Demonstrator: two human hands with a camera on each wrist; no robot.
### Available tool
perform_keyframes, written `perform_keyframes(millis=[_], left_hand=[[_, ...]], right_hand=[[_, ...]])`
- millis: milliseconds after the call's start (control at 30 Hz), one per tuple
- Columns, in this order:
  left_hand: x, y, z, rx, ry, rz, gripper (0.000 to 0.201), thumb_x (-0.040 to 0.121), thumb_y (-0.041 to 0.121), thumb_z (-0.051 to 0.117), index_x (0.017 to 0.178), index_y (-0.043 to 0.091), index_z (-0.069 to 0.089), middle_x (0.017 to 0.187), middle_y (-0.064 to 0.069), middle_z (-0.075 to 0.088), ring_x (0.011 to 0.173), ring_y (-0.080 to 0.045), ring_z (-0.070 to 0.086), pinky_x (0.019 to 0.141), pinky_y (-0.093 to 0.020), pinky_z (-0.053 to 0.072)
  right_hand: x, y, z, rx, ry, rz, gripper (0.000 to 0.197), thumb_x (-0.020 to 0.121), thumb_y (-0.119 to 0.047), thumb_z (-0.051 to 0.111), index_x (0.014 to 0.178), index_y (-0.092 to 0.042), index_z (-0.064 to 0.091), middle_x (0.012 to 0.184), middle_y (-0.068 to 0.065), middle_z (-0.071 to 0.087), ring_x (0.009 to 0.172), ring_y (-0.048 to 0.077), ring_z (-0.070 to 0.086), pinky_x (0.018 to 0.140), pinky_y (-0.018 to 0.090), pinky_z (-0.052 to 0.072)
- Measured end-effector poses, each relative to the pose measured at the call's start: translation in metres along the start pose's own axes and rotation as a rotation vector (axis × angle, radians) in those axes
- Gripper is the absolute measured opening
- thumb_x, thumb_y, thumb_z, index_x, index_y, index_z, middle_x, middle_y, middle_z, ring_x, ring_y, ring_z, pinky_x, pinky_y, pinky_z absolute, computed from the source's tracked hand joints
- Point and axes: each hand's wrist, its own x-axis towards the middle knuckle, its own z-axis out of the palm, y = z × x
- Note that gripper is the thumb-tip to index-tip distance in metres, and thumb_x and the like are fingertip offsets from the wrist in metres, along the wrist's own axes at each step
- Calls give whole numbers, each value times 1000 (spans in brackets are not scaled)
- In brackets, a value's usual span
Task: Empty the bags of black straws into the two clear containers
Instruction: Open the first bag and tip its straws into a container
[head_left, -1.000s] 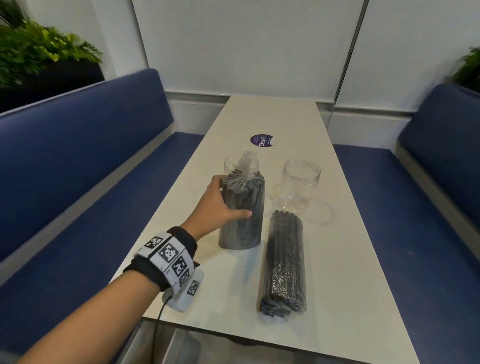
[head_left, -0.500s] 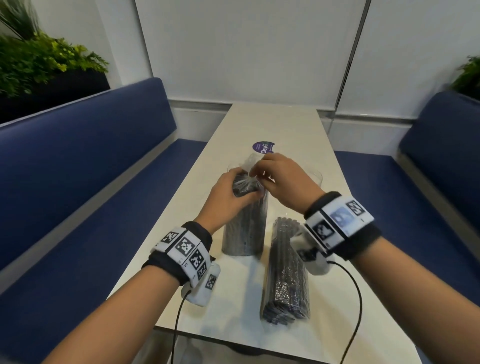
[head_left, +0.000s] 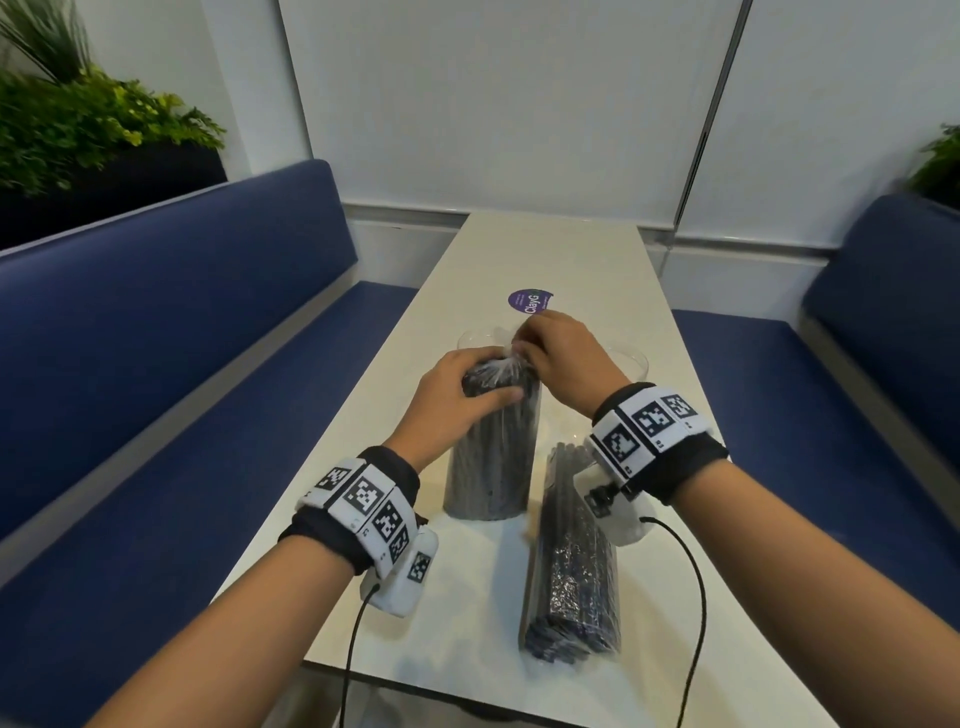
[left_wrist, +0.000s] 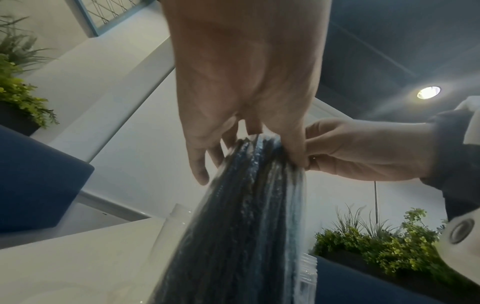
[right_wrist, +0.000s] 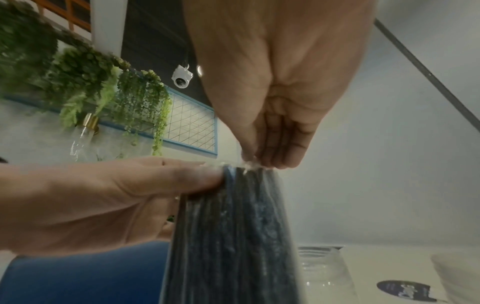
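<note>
1. Compared with half a second ago, the right hand (head_left: 558, 358) has settled lower onto the gathered plastic neck of the upright clear bag of black straws (head_left: 491, 457), and a second ago it was not in view at all; the bag itself has stayed where it was.
2. That upright bag stands on its end on the long white table (head_left: 571, 249), near the middle of it, its top still closed as far as I can see.
3. The left hand (head_left: 457, 400) is wrapped round the bag's upper part, thumb across the near face, steadying it.
4. The right hand's fingertips (right_wrist: 272, 162) are bunched together, pinching the twisted plastic at the top, apparently to work it open.
5. A second clear bag of black straws (head_left: 571, 561) lies flat on the table just to the right of the standing one, untouched and sealed.
6. Behind the standing bag, the rim of a clear round plastic container (head_left: 480, 335) shows; a second clear container (head_left: 631, 361) sits beyond the right wrist. Neither seems to hold any straws.
7. So I judge the task barely begun: the first bag is being opened, nothing is poured, and both bags remain to be emptied.
8. Farther out are a round purple sticker (head_left: 530, 301) on the table and blue padded benches (head_left: 182, 322) on either side.
</note>
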Motion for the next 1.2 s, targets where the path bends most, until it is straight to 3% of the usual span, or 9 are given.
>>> perform_keyframes(millis=[100, 200, 400, 467, 533, 633, 800, 967, 1200], left_hand=[[3, 2, -2, 24, 100, 53, 26, 85, 40, 61, 107, 27, 62, 110, 8, 59, 98, 0, 53, 82, -5, 40], [7, 7, -3, 91, 171, 107, 17, 85, 31, 64, 99, 21, 66, 102, 5, 65, 94, -5, 57, 74, 6, 36], [8, 16, -7, 184, 120, 115, 23, 84, 26, 66, 103, 14, 69, 98, 1, 69, 91, -8, 60, 80, -11, 43], [8, 19, -7, 244, 116, 112, 23, 84, 27, 66, 102, 13, 70, 99, -1, 71, 91, -11, 61, 82, -20, 46], [9, 22, -7, 314, 111, 113, 21, 86, 27, 63, 100, 13, 70, 99, -2, 70, 89, -14, 61, 82, -24, 46], [13, 23, -9, 291, 73, 90, 18, 88, 24, 60, 98, 12, 68, 97, -2, 68, 90, -12, 59, 82, -24, 45], [15, 18, -13, 131, 45, 32, 10, 88, 20, 60, 93, 13, 64, 94, 1, 64, 93, -13, 59, 76, -10, 41], [15, 21, -14, 33, 40, -4, 14, 90, 19, 57, 97, 9, 64, 96, -3, 65, 95, -19, 60, 86, -26, 48], [11, 20, -10, 22, 162, 34, 16, 90, 21, 57, 100, 9, 63, 96, 0, 64, 90, -13, 60, 73, -8, 45]], right_hand=[[-2, -1, -2, 79, -10, 83, 23, 92, -15, 46, 97, 2, 60, 101, 19, 62, 90, 28, 54, 73, 28, 34], [-6, -3, -2, 136, -46, 154, 24, 95, -20, 43, 95, 0, 57, 90, 12, 56, 81, 21, 46, 68, 24, 27], [-8, 0, 2, 266, -84, 207, 18, 96, -24, 39, 86, -11, 46, 87, 8, 53, 83, 21, 47, 72, 27, 32], [-10, 0, 2, 269, -68, 177, 19, 96, -24, 41, 83, -10, 46, 82, 6, 53, 80, 21, 46, 64, 28, 33], [-11, -1, 3, 267, -33, 143, 20, 95, -23, 44, 80, -9, 46, 69, -1, 49, 75, 20, 46, 57, 20, 32], [-12, -1, 2, 293, 29, 96, 16, 92, -20, 49, 81, -8, 49, 68, -4, 48, 73, 19, 46, 58, 14, 33], [-16, 3, -1, 349, -5, 64, 25, 87, -16, 58, 107, 0, 59, 101, 9, 61, 82, 16, 53, 66, 9, 41], [-19, 2, -3, 536, 45, 129, 23, 87, -16, 59, 100, 3, 63, 86, 1, 59, 68, 3, 49, 59, 1, 38], [-19, -6, -2, 771, 18, 214, 23, 87, -10, 57, 101, 8, 62, 82, -5, 55, 74, 3, 51, 61, 0, 40]])
